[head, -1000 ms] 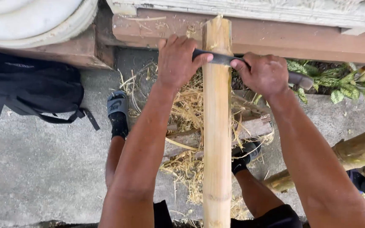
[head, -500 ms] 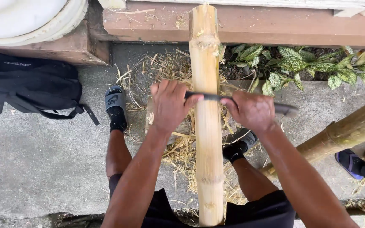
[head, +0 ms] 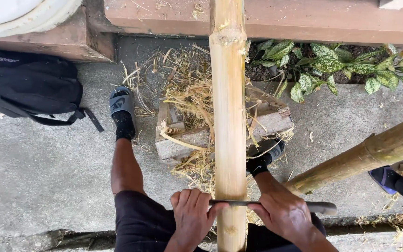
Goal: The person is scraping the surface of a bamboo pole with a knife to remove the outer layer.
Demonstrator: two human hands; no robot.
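Bamboo pole (head: 228, 116) runs straight up the middle of the view, pale and freshly scraped, its far end leaning on a reddish wooden ledge (head: 332, 21) and its near end between the person's knees. Across it, low in the view, lies a long knife (head: 276, 204), blade flat against the pole. The left hand (head: 192, 217) is closed around the blade end just left of the pole, fingers curled over the metal. The right hand (head: 283, 212) is closed around the other side, with the dark handle sticking out past it to the right. Beyond the hands, a wooden block (head: 187, 140) sits on the concrete under the pole, covered in straw-coloured shavings (head: 187, 93). A foot in a grey sandal (head: 121, 105) stands left of the block. A black backpack (head: 26, 86) lies further left, a second bamboo pole (head: 369, 154) slants in from the right, and leafy plants (head: 341, 67) grow below the ledge.
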